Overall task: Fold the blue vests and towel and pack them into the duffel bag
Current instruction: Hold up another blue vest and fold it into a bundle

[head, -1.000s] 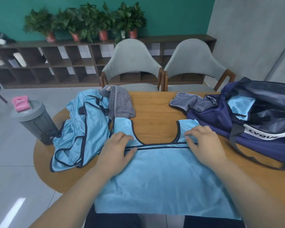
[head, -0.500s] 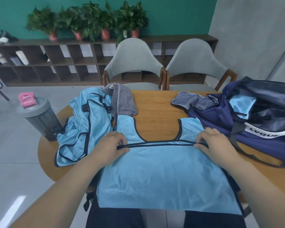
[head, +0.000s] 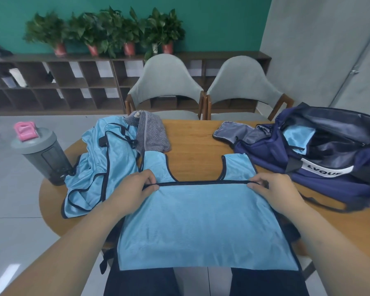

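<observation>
A light blue vest (head: 201,221) with dark trim lies spread before me, its lower part hanging over the table's near edge. My left hand (head: 135,189) pinches the trimmed edge at its left end. My right hand (head: 273,191) pinches the same edge at its right end. More blue vests (head: 100,167) lie crumpled at the left. A grey striped towel (head: 151,135) sits bunched behind them. The navy duffel bag (head: 320,159) stands open at the right with a blue vest (head: 298,135) inside.
A grey shaker bottle (head: 43,154) with a pink lid stands at the wooden table's (head: 192,142) left edge. Two grey chairs (head: 167,90) face me across it. Shelves with potted plants (head: 107,33) line the teal wall.
Both hands slid outward along the trimmed edge and now pinch it taut. The vest has been drawn toward me, hanging further over the table's edge.
</observation>
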{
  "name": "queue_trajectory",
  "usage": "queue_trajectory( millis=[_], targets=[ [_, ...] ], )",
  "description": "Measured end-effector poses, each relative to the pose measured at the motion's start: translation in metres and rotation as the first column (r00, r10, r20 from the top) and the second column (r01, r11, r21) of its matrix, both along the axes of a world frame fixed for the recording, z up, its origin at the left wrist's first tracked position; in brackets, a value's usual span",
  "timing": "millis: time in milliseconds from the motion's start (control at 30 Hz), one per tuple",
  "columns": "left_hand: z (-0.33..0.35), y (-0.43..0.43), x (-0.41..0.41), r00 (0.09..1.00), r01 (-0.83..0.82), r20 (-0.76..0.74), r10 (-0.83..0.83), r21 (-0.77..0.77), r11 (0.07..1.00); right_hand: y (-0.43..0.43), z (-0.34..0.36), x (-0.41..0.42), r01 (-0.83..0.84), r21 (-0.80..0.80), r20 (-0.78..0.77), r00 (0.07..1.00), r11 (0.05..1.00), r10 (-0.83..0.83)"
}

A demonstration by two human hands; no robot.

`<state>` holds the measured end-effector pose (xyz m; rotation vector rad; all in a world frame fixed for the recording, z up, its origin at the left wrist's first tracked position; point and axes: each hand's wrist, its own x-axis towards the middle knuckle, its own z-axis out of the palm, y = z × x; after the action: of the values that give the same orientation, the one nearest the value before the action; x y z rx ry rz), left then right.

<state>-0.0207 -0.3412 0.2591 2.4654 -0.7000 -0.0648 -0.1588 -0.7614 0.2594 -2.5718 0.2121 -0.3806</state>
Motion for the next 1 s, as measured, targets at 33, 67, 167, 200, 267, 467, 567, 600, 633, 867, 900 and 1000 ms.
queue_trajectory(
  millis=[33, 67, 167, 200, 267, 467, 567, 600, 633, 867, 900, 1000],
  targets=[
    [0.001, 0.001, -0.002, 1.000, -0.002, 0.001, 0.002, -0.022, 1.000, -0.001, 0.000, 0.000, -0.003, 0.002, 0.005, 1.000, 1.000, 0.003],
    [0.002, 0.002, -0.004, 1.000, -0.003, 0.002, 0.003, -0.037, 0.999, -0.002, 0.001, -0.001, -0.004, 0.006, 0.010, 1.000, 1.000, 0.004],
    [0.007, 0.003, -0.010, 0.999, -0.028, -0.033, 0.023, -0.149, 0.988, -0.002, 0.004, -0.002, 0.001, 0.010, 0.014, 1.000, 1.000, -0.001],
    [0.009, 0.004, -0.011, 0.997, -0.055, -0.059, 0.044, -0.193, 0.980, -0.001, 0.005, -0.002, 0.002, 0.012, 0.021, 1.000, 1.000, -0.002],
    [0.010, 0.007, -0.013, 0.991, -0.098, -0.107, 0.075, -0.230, 0.968, 0.002, 0.008, -0.004, 0.007, 0.028, 0.029, 1.000, 1.000, -0.008],
    [0.007, 0.030, -0.015, 0.976, -0.011, -0.219, -0.010, -0.097, 0.995, -0.003, 0.001, -0.017, 0.027, 0.080, -0.058, 0.998, 0.996, -0.023],
    [0.010, 0.031, -0.016, 0.973, -0.087, -0.226, 0.045, -0.182, 0.980, -0.005, -0.003, -0.019, 0.093, 0.160, 0.001, 0.996, 0.983, -0.095],
    [0.013, 0.030, -0.018, 0.967, -0.116, -0.246, 0.061, -0.216, 0.969, -0.005, -0.002, -0.019, 0.101, 0.211, 0.011, 0.994, 0.972, -0.106],
    [0.016, 0.028, -0.019, 0.962, -0.135, -0.263, 0.067, -0.249, 0.959, -0.003, 0.001, -0.018, 0.108, 0.261, 0.013, 0.993, 0.959, -0.116],
    [0.067, 0.002, 0.015, 0.956, -0.242, -0.254, 0.144, -0.417, 0.876, -0.006, 0.050, 0.026, 0.173, 0.283, 0.038, 0.981, 0.944, -0.191],
    [0.069, -0.004, 0.027, 0.955, -0.276, -0.222, 0.197, -0.415, 0.867, -0.006, 0.052, 0.039, 0.213, 0.231, 0.037, 0.973, 0.949, -0.227],
    [0.049, -0.022, 0.059, 0.936, -0.352, -0.160, 0.315, -0.353, 0.867, 0.001, 0.041, 0.073, 0.304, 0.003, 0.032, 0.952, 0.953, -0.304]
  ],
)
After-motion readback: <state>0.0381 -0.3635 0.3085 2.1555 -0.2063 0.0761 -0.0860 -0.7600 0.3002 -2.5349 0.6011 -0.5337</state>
